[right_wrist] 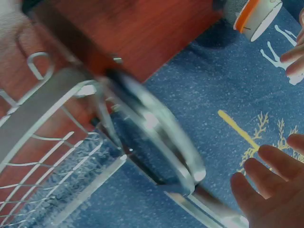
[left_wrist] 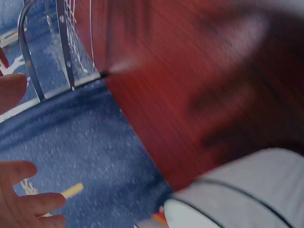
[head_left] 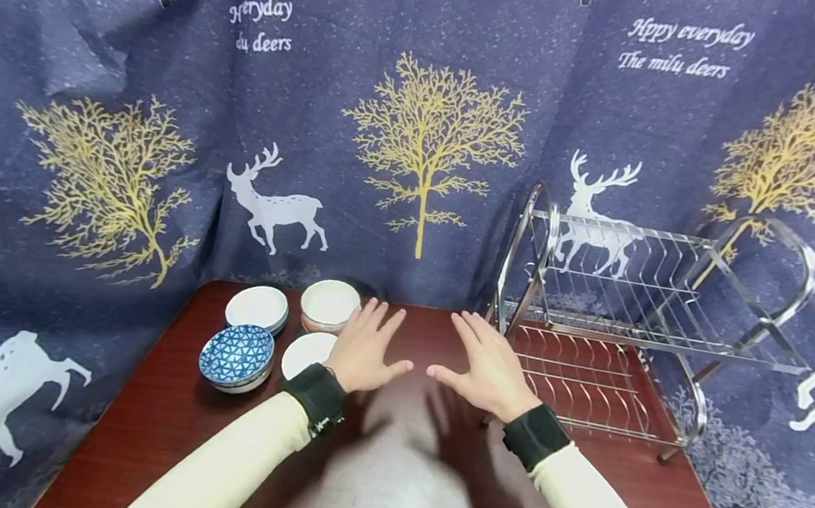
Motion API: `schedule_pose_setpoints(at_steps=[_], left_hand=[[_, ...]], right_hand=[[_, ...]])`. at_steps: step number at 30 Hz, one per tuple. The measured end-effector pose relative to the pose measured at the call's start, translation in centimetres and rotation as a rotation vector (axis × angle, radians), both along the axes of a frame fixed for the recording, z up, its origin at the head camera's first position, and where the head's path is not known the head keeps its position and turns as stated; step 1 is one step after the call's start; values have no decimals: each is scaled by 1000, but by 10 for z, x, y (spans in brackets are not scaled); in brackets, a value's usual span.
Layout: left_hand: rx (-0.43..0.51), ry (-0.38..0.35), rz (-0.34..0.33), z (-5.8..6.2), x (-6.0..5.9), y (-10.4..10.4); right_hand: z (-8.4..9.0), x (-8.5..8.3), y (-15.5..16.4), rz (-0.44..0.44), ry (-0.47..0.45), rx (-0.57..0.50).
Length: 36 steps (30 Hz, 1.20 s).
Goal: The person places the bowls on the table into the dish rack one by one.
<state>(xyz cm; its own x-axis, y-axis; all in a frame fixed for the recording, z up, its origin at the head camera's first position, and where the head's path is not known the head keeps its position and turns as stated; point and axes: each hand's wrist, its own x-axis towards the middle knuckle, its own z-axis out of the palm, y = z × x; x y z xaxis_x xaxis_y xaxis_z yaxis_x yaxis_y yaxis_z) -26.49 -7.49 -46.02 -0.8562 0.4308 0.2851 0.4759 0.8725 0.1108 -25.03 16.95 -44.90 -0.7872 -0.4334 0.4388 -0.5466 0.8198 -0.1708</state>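
Note:
Both hands hover over the table in the head view, palms down with fingers spread. The left hand (head_left: 364,350) holds nothing and partly covers a white bowl (head_left: 307,353) beside its wrist. Behind that stands a white bowl with a reddish outside (head_left: 330,304). Further left are a white bowl with a blue outside (head_left: 257,306) and a blue-patterned bowl (head_left: 237,354), which appears to sit in another bowl. The right hand (head_left: 489,365), also holding nothing, is just left of a two-tier metal dish rack (head_left: 624,339). In the right wrist view its fingers (right_wrist: 275,178) are straight.
The dark red table (head_left: 398,471) carries bowls at the back left and the rack at the right. A blue curtain (head_left: 417,171) printed with deer and trees hangs right behind it. Rack legs stand near the table's right edge.

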Motion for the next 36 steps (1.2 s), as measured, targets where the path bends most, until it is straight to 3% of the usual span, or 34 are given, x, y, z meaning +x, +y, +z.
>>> schedule_pose_setpoints(at_steps=[9,15,20,25,32,36], left_hand=[[49,-21,-71,-6,9,31],[76,-68,-98,-10,13,49],[130,-113,-121,-11,17,70],[196,-169,-124,-15,22,90],[301,-244,-124,-20,30,112],[360,-240,-119,-25,32,121]], right_hand=[[-7,19,28,41,55,-17],[-13,22,47,122,205,-85],[-18,22,70,137,326,-173],[-22,23,98,80,387,-222],[-24,28,136,-67,340,-246],[-26,30,153,-110,356,-278]])
